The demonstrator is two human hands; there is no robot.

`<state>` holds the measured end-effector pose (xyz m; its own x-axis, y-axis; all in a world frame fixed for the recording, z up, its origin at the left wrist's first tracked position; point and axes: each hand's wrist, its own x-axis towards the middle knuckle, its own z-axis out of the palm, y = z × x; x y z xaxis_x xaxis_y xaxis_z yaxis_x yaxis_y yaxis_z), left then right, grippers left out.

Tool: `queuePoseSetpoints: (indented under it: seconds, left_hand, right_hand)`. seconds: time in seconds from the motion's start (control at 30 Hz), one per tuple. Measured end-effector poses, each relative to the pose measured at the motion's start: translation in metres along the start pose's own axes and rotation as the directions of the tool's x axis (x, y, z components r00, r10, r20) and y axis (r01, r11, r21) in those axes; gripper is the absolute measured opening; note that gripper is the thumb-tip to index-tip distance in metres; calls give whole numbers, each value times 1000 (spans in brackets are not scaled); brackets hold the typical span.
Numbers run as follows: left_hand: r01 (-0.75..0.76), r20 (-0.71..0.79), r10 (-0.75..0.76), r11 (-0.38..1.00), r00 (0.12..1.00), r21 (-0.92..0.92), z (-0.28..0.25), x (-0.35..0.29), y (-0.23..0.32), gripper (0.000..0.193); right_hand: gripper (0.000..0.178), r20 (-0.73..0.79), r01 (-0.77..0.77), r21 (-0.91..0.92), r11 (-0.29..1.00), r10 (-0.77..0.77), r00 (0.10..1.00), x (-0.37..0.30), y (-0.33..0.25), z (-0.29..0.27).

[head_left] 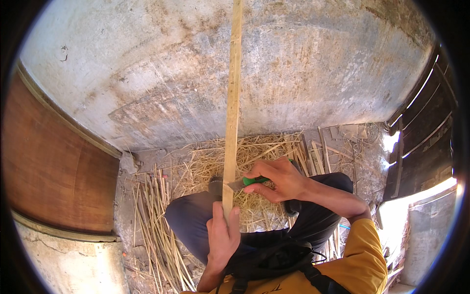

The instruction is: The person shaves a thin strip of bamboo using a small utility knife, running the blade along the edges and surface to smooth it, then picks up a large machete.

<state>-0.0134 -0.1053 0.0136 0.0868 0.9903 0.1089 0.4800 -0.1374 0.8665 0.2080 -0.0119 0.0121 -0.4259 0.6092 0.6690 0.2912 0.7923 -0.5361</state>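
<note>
A long, flat, pale bamboo strip [232, 98] stands up in front of me, running from my lap past the top of the view. My left hand [223, 235] is closed around its lower end. In my right hand [278, 180] is a green-handled knife [255, 181], its grip between thumb and fingers. The knife's short blade meets the right edge of the strip just above my left hand, where the strip shows a slanting cut or split. The blade's tip cannot be made out.
Straw-like shavings [205, 161] cover the floor between and beyond my bent legs. Many thin split sticks [154, 225] lie at the left, with wider strips [316, 159] at the right. A stained wall [171, 83] rises ahead, a brown wooden panel [63, 161] stands left, dark boards [421, 127] right.
</note>
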Motion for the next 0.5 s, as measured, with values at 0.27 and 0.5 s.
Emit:
queuePoseSetpoints:
  seconds: [0.27,0.5]
  left_hand:
    - [5,16,-5,1000,1000,-19,-1,3,1,18]
    - [-13,-32,11,999,999,-48,3,2,0,23]
  right_hand:
    - [31,-35,10,-75,997,-12,999,1,0,5]
    - [30,-119,44,-123,991,-59,991,1,6,8]
